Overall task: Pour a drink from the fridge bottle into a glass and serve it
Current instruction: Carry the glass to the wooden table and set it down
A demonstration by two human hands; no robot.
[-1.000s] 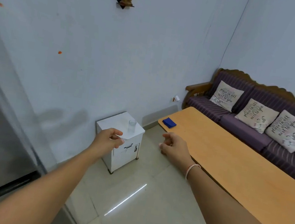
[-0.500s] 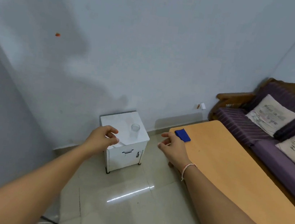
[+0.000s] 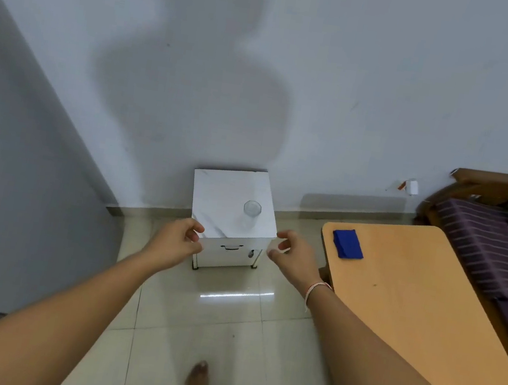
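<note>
The glass (image 3: pixel 251 214) stands upright and clear on the white cabinet (image 3: pixel 228 201), toward the right front part of its marbled top, and nothing is touching it. Whether it holds any liquid cannot be told from this view. The cabinet sits on the tiled floor (image 3: pixel 201 322) against the pale wall (image 3: pixel 326 88), and its front face shows a dark handle.

Your left hand (image 3: pixel 175 245) hangs in front of the cabinet's left front corner with its fingers (image 3: pixel 197 228) loosely curled, and it is grasping nothing. Your right hand (image 3: pixel 294 256) is level with the cabinet's right front corner. Its fingers are also loosely bent and released, and it carries nothing. A thin band circles your right wrist. Both hands are near the glass but apart from it.

To your right stands a wooden table (image 3: pixel 409 312) with a folded blue cloth (image 3: pixel 347 243) lying near its far left corner. Beyond the table is a purple striped sofa (image 3: pixel 481 237) with a printed cushion at the frame's edge. One bare foot (image 3: pixel 198 383) shows on the floor below. A grey surface fills the left side of the view.
</note>
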